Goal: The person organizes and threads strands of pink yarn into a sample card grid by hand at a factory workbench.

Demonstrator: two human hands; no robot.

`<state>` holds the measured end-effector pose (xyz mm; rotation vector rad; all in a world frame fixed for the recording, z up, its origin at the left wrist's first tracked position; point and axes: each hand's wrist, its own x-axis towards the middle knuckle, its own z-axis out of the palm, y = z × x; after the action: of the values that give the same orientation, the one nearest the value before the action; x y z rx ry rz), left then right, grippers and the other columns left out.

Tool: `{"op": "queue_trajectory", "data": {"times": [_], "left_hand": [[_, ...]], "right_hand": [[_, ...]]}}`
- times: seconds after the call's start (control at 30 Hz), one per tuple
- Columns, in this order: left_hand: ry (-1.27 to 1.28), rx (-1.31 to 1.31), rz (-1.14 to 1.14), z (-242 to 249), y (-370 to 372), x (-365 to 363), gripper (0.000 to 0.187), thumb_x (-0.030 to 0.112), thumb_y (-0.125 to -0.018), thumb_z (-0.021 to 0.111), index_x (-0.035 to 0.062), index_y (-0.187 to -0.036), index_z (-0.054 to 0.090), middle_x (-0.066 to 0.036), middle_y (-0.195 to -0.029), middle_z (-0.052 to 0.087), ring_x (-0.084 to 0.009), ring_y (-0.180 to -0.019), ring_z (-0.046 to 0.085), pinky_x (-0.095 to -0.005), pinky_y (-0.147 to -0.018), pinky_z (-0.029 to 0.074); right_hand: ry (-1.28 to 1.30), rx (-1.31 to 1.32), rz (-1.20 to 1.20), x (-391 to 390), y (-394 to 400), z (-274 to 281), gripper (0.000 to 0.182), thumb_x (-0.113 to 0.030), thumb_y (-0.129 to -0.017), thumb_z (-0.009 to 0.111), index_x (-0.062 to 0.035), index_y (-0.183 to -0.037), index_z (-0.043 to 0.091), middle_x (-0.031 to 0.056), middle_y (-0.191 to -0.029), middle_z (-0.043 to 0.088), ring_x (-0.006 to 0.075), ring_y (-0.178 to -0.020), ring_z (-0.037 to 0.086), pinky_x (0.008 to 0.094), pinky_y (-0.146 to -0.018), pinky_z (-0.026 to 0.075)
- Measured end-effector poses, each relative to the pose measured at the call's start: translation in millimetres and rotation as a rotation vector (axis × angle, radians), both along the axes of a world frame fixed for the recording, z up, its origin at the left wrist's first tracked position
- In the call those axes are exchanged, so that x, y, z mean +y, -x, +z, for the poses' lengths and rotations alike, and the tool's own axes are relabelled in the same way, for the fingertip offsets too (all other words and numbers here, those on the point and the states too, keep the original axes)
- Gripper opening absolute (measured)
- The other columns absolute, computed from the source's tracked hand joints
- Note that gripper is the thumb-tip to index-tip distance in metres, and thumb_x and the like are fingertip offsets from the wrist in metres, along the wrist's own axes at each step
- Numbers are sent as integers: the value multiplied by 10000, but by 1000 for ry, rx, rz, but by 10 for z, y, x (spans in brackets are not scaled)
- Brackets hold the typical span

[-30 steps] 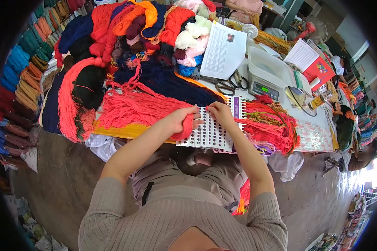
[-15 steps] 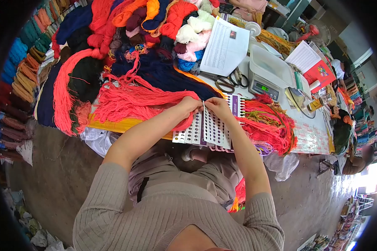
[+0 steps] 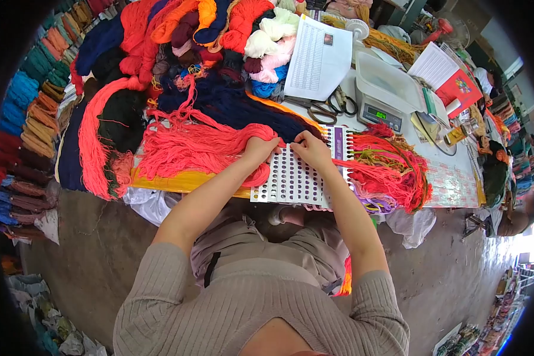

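Observation:
White cards punched with rows of holes (image 3: 295, 178) lie at the table's front edge, stacked and overlapping. My left hand (image 3: 261, 149) is at the cards' upper left, fingers curled at the edge, with coral yarn (image 3: 196, 148) beside and under it. At the upper edge, a short gap to the right, my right hand (image 3: 312, 149) has its fingers bent and pinched on the card. The fingertips are small and partly hidden. Red and olive strands (image 3: 391, 169) hang from a purple-and-white holed strip (image 3: 340, 142) right of my right hand.
Dark navy yarn (image 3: 219, 113) lies behind the coral yarn. Black scissors (image 3: 332, 110), a printed sheet (image 3: 319, 59) and a digital scale (image 3: 381, 117) bearing a clear plastic tub (image 3: 385, 83) stand farther back. Heaped colored skeins (image 3: 240, 29) fill the back left.
My hands have moved apart from a shared pinch on a raised card edge. The cards now lie flatter, their holes facing up. The whole view has shifted slightly.

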<state>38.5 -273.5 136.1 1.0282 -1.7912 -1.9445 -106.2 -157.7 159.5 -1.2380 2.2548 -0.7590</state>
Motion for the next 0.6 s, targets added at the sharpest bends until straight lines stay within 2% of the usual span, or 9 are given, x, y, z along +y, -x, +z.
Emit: {"op": "queue_trajectory", "data": {"times": [0.07,0.13,0.27,0.33,0.37,0.43,0.47,0.53,0.6], "left_hand": [[21,3,-22,40,0,-2,231,232,-866,588,45,-736,624,-27,-622,607,-85,-395,444,-241,-359,322],[-219,131,-34,169,-79,-82,219,243,-875,593,64,-752,626,-9,-648,595,-65,-443,426,-228,-359,297],[-773,567,-82,562,-341,-370,239,248,-907,554,47,-1036,572,-9,-890,602,0,-479,354,-135,-387,260],[-739,610,-128,682,-337,-334,287,208,-904,552,76,-1159,538,-10,-863,605,5,-480,366,-125,-380,244],[-644,521,-179,609,-286,-299,408,177,-897,549,100,-1287,461,-10,-831,607,6,-470,365,-131,-379,251],[-480,302,-239,230,-67,-159,471,131,-892,522,124,-1349,406,-11,-707,590,-50,-428,393,-188,-387,301],[-311,106,-290,381,-30,32,441,146,-907,514,117,-1337,419,-25,-643,577,-74,-432,440,-219,-392,341],[-16,-137,-437,166,113,130,237,279,-911,521,99,-1045,596,-39,-607,583,-92,-455,499,-236,-409,375],[142,-134,-259,69,153,111,289,349,-887,549,75,-876,641,-40,-606,585,-117,-490,528,-259,-452,397]], "right_hand": [[47,96,-1,23,-65,11,267,-371,-782,600,-145,-922,581,22,-713,649,240,-711,642,372,-629,465],[68,175,-44,40,-131,30,267,-382,-788,600,-148,-915,578,45,-713,649,273,-703,638,400,-605,459],[64,237,-35,47,-180,19,244,-354,-830,553,-144,-954,546,90,-715,641,309,-704,630,441,-595,452],[122,211,-52,77,-191,-22,227,-331,-833,547,-141,-957,545,90,-730,643,307,-706,630,438,-595,452],[179,196,-59,92,-195,-11,210,-308,-837,542,-138,-961,545,90,-745,646,305,-708,630,435,-596,451],[338,127,-82,125,-218,23,160,-222,-857,513,-133,-988,538,95,-769,643,308,-731,630,419,-616,461],[426,96,-100,126,-226,26,152,-200,-867,503,-132,-999,535,99,-770,641,310,-739,630,416,-626,465],[460,141,-72,109,-214,-52,159,-211,-882,506,-138,-1021,529,94,-872,639,334,-758,622,421,-643,472],[415,236,-8,103,-207,-95,174,-224,-866,536,-145,-1020,533,73,-926,607,341,-734,607,428,-613,470]]}}
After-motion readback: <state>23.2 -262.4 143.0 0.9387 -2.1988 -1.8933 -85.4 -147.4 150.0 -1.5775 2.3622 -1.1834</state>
